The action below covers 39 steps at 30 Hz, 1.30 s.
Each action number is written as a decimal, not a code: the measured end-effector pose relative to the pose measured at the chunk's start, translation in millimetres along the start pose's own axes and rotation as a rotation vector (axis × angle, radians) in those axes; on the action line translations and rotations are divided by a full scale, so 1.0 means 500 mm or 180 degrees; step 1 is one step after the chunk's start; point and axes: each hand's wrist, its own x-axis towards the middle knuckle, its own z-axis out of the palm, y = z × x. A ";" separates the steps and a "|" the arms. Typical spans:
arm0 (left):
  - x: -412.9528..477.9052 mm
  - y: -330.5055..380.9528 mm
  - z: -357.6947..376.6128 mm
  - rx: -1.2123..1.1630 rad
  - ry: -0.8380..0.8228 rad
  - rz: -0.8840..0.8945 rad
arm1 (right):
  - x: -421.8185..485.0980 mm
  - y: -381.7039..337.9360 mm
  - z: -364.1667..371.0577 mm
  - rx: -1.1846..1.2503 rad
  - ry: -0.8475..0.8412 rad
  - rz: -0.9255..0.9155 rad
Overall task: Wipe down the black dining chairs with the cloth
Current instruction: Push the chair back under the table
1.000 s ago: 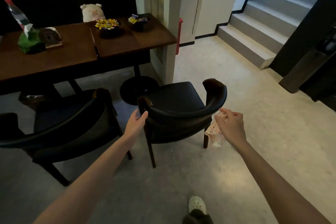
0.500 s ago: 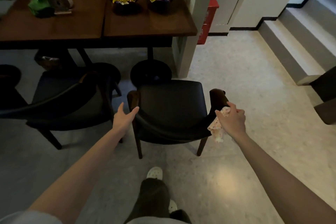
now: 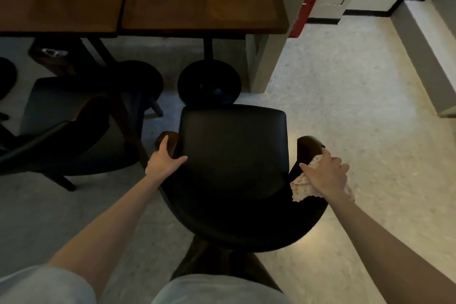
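Observation:
A black dining chair [image 3: 234,155] with a curved back and brown wooden arm ends stands right below me. My right hand [image 3: 325,175] grips a pale patterned cloth [image 3: 302,186] and presses it on the chair's right armrest. My left hand [image 3: 164,160] rests on the left armrest, fingers over its wooden end and thumb toward the seat. A second black chair [image 3: 66,131] stands to the left, turned sideways.
A brown wooden table [image 3: 197,5] with dark bowls stands ahead, its round black bases [image 3: 209,82] on the floor in front of the chairs. A pillar [image 3: 269,52] and red box [image 3: 308,0] are at right. Steps [image 3: 424,44] rise at far right. My legs are behind the chair.
I have stepped closer and now look down on the chair. My left hand has landed on the left armrest. My right hand has brought the cloth onto the right armrest.

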 end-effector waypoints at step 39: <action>0.088 0.019 0.016 0.1101 0.0412 -0.0374 | 0.158 -0.044 0.017 -0.0170 -0.0658 0.0096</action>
